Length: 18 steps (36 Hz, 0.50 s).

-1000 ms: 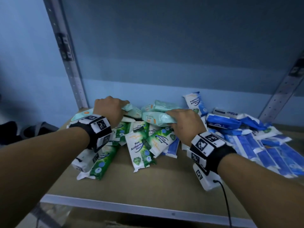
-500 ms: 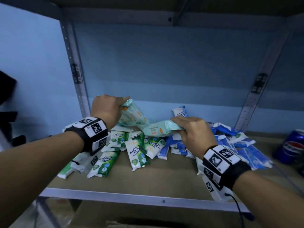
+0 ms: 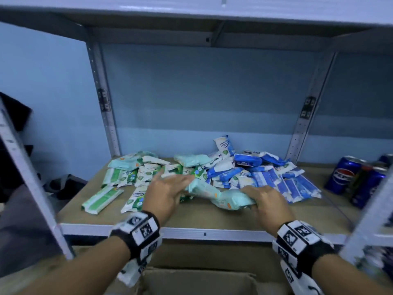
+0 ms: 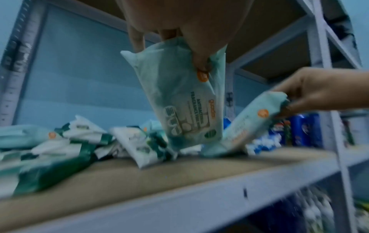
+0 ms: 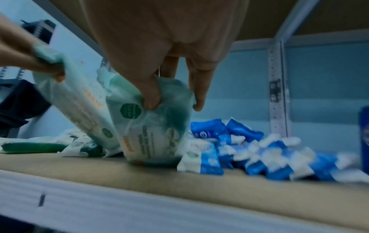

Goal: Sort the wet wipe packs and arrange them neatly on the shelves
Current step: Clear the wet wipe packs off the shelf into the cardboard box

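2 pale mint plastic wipe packs with orange dots are held, 1 in each hand, over the front of the brown board shelf [image 3: 212, 216] with its pale metal front rail. The left hand [image 3: 163, 192] pinches the top edge of the left mint pack [image 4: 187, 100], thumb on the front and fingers behind; the pack hangs tilted, its lower end down among the loose packs. In the head view 2 of that hand's fingers point forward, spread apart. The right hand [image 3: 265, 204] grips the crumpled top of the right mint pack [image 5: 157, 126] between thumb and curled fingers; this pack's bottom edge touches the shelf board. The 2 packs lean together and touch along their sides near the middle of the shelf front.

Behind and to the left lies a loose heap of green-and-white flat wipe packs [image 3: 131, 177], with more mint packs [image 3: 127, 161] at the back left and 1 at the back centre [image 3: 191, 159]. To the right lies a heap of blue-and-white wipe packs [image 3: 276, 177], 1 leaning upright against the blue back wall. At the far right of the shelf stand dark blue Pepsi cans [image 3: 344, 175], apart from the blue heap. Below the shelf rail shows the open top of a brown cardboard box [image 3: 197, 279]. Both wrists wear black bands with white square-patterned markers.
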{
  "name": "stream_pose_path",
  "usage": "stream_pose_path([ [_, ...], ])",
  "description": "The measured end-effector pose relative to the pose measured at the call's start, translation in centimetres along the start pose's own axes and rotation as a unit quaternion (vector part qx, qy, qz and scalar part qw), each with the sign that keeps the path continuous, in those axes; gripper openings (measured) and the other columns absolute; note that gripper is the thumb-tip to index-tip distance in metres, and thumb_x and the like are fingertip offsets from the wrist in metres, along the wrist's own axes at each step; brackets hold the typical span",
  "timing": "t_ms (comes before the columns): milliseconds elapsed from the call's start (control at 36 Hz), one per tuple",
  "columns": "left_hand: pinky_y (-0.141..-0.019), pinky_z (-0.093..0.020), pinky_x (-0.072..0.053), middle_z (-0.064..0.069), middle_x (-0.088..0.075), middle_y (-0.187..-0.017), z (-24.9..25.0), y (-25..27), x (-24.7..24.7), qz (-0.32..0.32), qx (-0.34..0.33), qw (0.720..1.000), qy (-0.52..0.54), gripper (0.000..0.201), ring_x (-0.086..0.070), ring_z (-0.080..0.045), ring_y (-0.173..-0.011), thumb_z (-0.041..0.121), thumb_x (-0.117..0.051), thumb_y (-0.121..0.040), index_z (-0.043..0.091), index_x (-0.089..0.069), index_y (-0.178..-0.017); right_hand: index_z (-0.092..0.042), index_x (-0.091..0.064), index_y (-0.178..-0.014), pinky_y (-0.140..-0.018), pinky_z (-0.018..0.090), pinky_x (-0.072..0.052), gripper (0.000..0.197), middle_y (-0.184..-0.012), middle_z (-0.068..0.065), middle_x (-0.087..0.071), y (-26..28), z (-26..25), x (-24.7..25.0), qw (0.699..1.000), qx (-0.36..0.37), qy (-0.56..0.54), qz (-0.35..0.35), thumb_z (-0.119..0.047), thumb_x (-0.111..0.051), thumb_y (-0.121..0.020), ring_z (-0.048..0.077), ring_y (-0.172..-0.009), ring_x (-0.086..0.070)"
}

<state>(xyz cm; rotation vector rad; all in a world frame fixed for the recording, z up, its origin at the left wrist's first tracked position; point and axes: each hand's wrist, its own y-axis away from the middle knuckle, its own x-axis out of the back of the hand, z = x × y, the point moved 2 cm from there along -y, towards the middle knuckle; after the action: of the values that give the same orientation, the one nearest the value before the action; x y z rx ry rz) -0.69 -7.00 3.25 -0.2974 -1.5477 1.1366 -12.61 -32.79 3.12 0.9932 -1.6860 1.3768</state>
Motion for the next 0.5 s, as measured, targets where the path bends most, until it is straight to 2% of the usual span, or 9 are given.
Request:
stream_pose_path([
  [56, -0.100, -0.063, -0.044, 0.006, -0.071, -0.116, 0.3, 2.3, -0.7, -0.005, 0.015, 0.999, 0.031, 0.038, -0.070, -0.014, -0.103, 0.013, -0.059, -0.084, 0.024, -0.070, -0.119, -0.032, -0.067, -0.111, -0.071, 0.039, -0.055, 0.051, -0.105, -0.002, -0.072, 1.3, 0.9, -1.0, 0.999, -0.037, -0.019, -0.029, -0.006, -0.069, -0.068, 0.027, -0.095, -0.063],
  [111, -0.099, -0.060, -0.046, 0.006, -0.071, -0.116, 0.2, 3.9, -1.1, -0.010, 0.035, 0.998, 0.055, 0.047, -0.069, -0.014, -0.105, 0.000, -0.066, -0.078, 0.023, -0.071, -0.119, -0.039, -0.057, -0.112, -0.076, 0.038, -0.053, 0.053, -0.117, -0.006, -0.065, 2.2, 1.5, -1.8, 0.994, -0.051, -0.021, -0.089, -0.013, -0.070, -0.068, 0.023, -0.103, -0.057],
  [194, -0.095, -0.043, -0.054, 0.005, -0.072, -0.113, 0.4, 4.8, -0.6, -0.043, 0.022, 0.997, 0.064, 0.045, -0.068, -0.013, -0.105, 0.008, -0.051, -0.079, 0.021, -0.072, -0.117, -0.038, -0.044, -0.115, -0.082, 0.033, -0.047, 0.055, -0.124, -0.011, -0.054, 3.0, 1.6, -2.6, 0.983, -0.052, -0.015, -0.173, -0.025, -0.075, -0.072, 0.017, -0.109, -0.043],
  [222, -0.093, -0.037, -0.055, 0.004, -0.072, -0.113, 0.3, 5.1, -0.5, -0.063, 0.020, 0.996, 0.061, 0.048, -0.067, -0.014, -0.104, 0.010, -0.046, -0.077, 0.020, -0.071, -0.117, -0.036, -0.041, -0.117, -0.087, 0.032, -0.046, 0.058, -0.124, -0.011, -0.050, 3.2, 1.5, -2.7, 0.977, -0.065, -0.026, -0.201, -0.026, -0.077, -0.072, 0.016, -0.112, -0.039],
  [278, -0.092, -0.033, -0.054, 0.002, -0.071, -0.115, -0.2, 5.7, -0.4, -0.127, 0.049, 0.989, 0.056, 0.056, -0.066, -0.019, -0.106, 0.001, -0.050, -0.070, 0.021, -0.069, -0.119, -0.035, -0.036, -0.118, -0.093, 0.031, -0.043, 0.069, -0.115, -0.010, -0.042, 3.3, 1.1, -2.6, 0.961, -0.102, -0.057, -0.252, -0.032, -0.082, -0.068, 0.016, -0.116, -0.032],
  [361, -0.098, -0.031, -0.047, 0.000, -0.065, -0.126, -1.3, 7.1, -0.7, -0.243, 0.120, 0.961, 0.057, 0.067, -0.058, -0.026, -0.118, -0.003, -0.056, -0.069, 0.031, -0.064, -0.126, -0.037, -0.037, -0.117, -0.090, 0.032, -0.040, 0.072, -0.113, -0.008, -0.042, 2.7, 0.3, -2.4, 0.945, -0.154, -0.086, -0.274, -0.062, -0.078, -0.064, 0.017, -0.118, -0.034],
  [417, -0.103, -0.030, -0.043, 0.004, -0.059, -0.135, -1.5, 7.5, -0.8, -0.290, 0.128, 0.947, 0.047, 0.062, -0.049, -0.024, -0.128, 0.015, -0.069, -0.073, 0.034, -0.059, -0.132, -0.037, -0.041, -0.121, -0.095, 0.035, -0.040, 0.070, -0.129, -0.005, -0.047, 2.1, -0.1, -2.7, 0.944, -0.181, -0.092, -0.261, -0.078, -0.061, -0.068, 0.021, -0.125, -0.035],
  [444, -0.105, -0.031, -0.041, 0.008, -0.055, -0.138, -1.4, 7.6, -0.9, -0.307, 0.125, 0.943, 0.028, 0.064, -0.043, -0.021, -0.133, 0.035, -0.074, -0.073, 0.037, -0.055, -0.134, -0.036, -0.043, -0.124, -0.097, 0.037, -0.039, 0.071, -0.137, -0.005, -0.045, 1.9, -0.3, -3.0, 0.945, -0.192, -0.091, -0.248, -0.082, -0.055, -0.071, 0.022, -0.128, -0.035],
  [500, -0.108, -0.034, -0.036, 0.012, -0.049, -0.142, -1.1, 7.3, -0.9, -0.342, 0.157, 0.926, -0.021, 0.076, -0.032, -0.017, -0.139, 0.075, -0.063, -0.066, 0.042, -0.050, -0.134, -0.035, -0.043, -0.124, -0.101, 0.039, -0.038, 0.073, -0.142, -0.002, -0.041, 1.8, -0.6, -3.8, 0.948, -0.209, -0.079, -0.226, -0.086, -0.048, -0.072, 0.025, -0.130, -0.033],
])
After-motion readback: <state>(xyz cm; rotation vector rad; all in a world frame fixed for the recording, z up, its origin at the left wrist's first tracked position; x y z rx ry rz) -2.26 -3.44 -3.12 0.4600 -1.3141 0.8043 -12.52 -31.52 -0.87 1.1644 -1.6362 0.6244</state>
